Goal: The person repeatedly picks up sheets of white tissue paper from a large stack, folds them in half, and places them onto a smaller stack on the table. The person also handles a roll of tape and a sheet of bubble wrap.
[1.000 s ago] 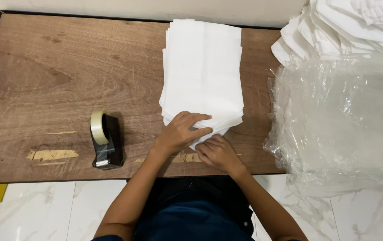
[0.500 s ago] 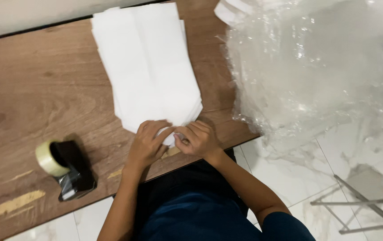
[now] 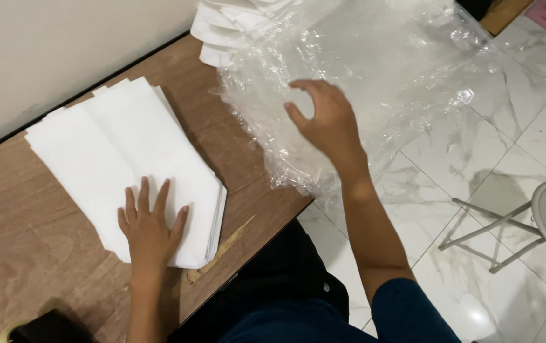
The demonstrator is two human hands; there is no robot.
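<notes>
Left hand [image 3: 151,230] flat, fingers spread, pressing on the near end of the stack of white sheets [image 3: 120,159], clamped on nothing. Stack lying on the wooden desk [image 3: 25,267], running from about 7 o'clock of the frame up toward 11 o'clock, its near corners close to the desk's front edge.

Right hand [image 3: 325,121] raised, fingers curled and apart, thumb separate, hovering over or just touching the crumpled clear plastic wrap [image 3: 375,76] at about 1 o'clock; contact impossible to tell for sure. Under the wrap's far edge, a second pile of folded white sheets [image 3: 222,25] at 12 o'clock.

Judging from this: best to keep the left palm's weight even, so the top sheets stay squared and do not fan out over the edge. Best to pinch the film at one loose fold rather than grab a fistful, since thin plastic clings, drags and could pull the far pile along. Worth keeping the wrap well away from the pressed stack.

Folding stool [image 3: 540,222] on the marble floor [image 3: 451,159] at 4 o'clock, well apart.
</notes>
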